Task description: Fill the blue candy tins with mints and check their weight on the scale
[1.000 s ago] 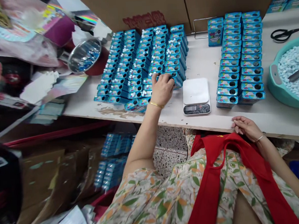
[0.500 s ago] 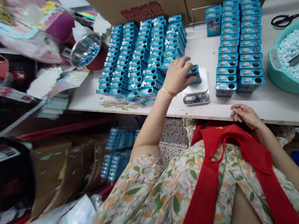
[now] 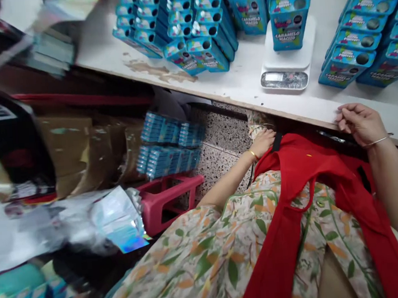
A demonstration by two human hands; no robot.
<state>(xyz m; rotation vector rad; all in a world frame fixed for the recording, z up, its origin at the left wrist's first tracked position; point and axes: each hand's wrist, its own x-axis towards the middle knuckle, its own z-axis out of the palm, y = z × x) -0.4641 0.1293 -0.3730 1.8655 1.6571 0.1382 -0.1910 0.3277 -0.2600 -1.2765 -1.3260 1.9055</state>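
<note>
A blue candy box [image 3: 291,29] marked "Caramelo Macizo" stands upright on a small white digital kitchen scale [image 3: 284,80]. Neither hand touches it. My left hand [image 3: 265,142] lies low beneath the table edge, with its fingers stretched over the patterned cloth at my lap, beside the red apron [image 3: 298,160]. By the front edge of the table, right of the scale, my right hand [image 3: 364,121] rests with loosely bent fingers, and nothing shows in it. Left of the scale, rows of blue boxes [image 3: 209,53] have white candies on several tops.
More blue boxes [image 3: 346,66] stand in rows right of the scale. Under the table are stacked blue packs [image 3: 167,142], a pink plastic stool [image 3: 168,201] and brown cardboard [image 3: 72,148]. Shiny plastic bags [image 3: 118,216] lie at the lower left.
My left hand has left the box on the scale and dropped to my lap. My right hand stays near the table edge. The view has tilted downward.
</note>
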